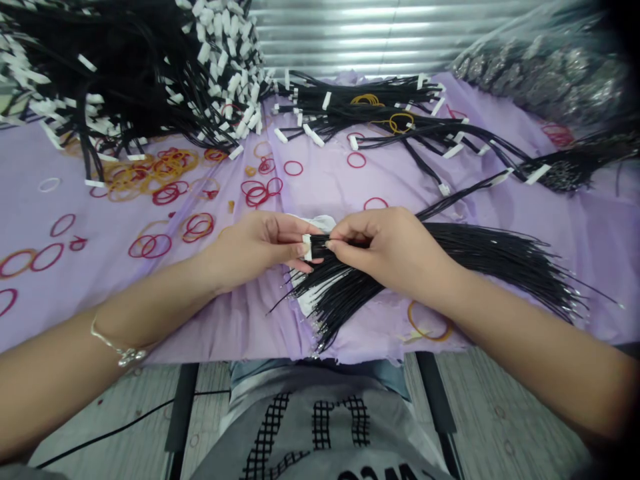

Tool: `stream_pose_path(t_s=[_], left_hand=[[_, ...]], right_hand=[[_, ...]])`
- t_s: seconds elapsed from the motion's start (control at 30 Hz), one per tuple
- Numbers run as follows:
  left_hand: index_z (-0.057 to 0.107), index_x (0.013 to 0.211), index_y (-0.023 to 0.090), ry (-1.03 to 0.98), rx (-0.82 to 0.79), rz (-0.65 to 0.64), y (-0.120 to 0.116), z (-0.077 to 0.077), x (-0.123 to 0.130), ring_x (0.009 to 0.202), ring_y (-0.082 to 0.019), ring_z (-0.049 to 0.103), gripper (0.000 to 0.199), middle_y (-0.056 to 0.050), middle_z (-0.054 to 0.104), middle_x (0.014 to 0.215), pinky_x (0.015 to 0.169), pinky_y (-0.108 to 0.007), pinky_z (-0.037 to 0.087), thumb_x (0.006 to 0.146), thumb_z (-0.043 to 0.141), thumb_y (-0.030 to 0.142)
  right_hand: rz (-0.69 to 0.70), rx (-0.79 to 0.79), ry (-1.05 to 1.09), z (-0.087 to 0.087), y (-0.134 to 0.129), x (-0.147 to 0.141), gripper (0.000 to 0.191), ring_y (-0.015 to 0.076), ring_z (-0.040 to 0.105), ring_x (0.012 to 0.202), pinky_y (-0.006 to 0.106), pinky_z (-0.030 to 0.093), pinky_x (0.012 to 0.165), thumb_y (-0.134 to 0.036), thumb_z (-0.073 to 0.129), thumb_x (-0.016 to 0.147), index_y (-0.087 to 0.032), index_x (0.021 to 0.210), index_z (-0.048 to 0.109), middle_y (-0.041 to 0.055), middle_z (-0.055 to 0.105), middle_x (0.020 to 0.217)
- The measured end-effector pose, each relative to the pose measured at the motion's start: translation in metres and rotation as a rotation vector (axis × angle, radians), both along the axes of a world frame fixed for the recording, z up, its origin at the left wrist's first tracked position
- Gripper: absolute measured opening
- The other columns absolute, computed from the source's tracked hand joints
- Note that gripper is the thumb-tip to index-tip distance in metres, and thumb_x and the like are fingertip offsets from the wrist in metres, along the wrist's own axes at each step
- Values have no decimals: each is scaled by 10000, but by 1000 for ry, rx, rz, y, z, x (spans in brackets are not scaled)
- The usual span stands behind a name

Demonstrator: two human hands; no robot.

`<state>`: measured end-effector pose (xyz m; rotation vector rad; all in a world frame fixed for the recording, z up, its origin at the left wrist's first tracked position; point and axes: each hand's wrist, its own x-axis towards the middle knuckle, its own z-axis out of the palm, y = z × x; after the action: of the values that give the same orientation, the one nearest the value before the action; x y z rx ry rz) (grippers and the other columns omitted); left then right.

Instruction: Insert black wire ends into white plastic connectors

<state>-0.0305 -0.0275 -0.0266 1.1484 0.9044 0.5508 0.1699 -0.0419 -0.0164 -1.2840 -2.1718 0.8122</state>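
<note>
Carefully, a small white plug (307, 247) is pinched between the thumb and fingers of the left hand (263, 248), above the middle of the purple cloth (235, 327). A narrow grip is made by the right hand (387, 243) too: thin black wires (320, 243) seem to be nipped between its thumb and first finger, just beside the plug. How many wires are nipped cannot be told, because their ends are hidden by the fingertips.

Below both hands, a pile of loose black wires (345, 293) is spread partly over a white sheet (306, 301). The wires are all dark and thin, so one could easily be mixed up with another. If a wire is pushed at a slant, or is held too far back, its tip could be bent. The plug is small and is held by fingertips only, so it could be dropped if it is pressed too hard. The loose wires are crossed over each other, so others could be dragged along by one tug. Some tips are laid close to the front edge of the cloth, where they could be caught by a sleeve. An orange rubber band (434, 339) is left there too, and could be knocked down.
</note>
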Motion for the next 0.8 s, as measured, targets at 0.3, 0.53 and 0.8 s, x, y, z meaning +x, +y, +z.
stream_pose_path(t_s=[0.3, 0.53, 0.8], left_hand=[[698, 940, 119, -19, -15, 26, 0, -1, 2, 763, -147, 691, 204, -47, 726, 773, 705, -236, 577, 741, 682, 78], [666, 955, 109, -15, -39, 52, -2, 4, 5, 783, -141, 689, 212, -46, 714, 809, 717, -235, 570, 745, 677, 84], [555, 905, 138, -96, -93, 103, -1, 2, 1, 797, -138, 691, 230, -15, 681, 780, 727, -218, 559, 732, 693, 76]], right_hand=[[21, 18, -8, -5, 1, -4, 159, 88, 521, 541, 234, 338, 546, -180, 542, 793, -136, 722, 677, -4, 633, 619], [51, 113, 11, 0, 1, 0, 157, 108, 561, 624, 242, 396, 609, -192, 542, 831, -158, 773, 684, 8, 652, 694], [89, 425, 2, 9, -2, 12, 179, 158, 594, 790, 297, 457, 716, -233, 505, 889, -208, 978, 658, 58, 662, 871]])
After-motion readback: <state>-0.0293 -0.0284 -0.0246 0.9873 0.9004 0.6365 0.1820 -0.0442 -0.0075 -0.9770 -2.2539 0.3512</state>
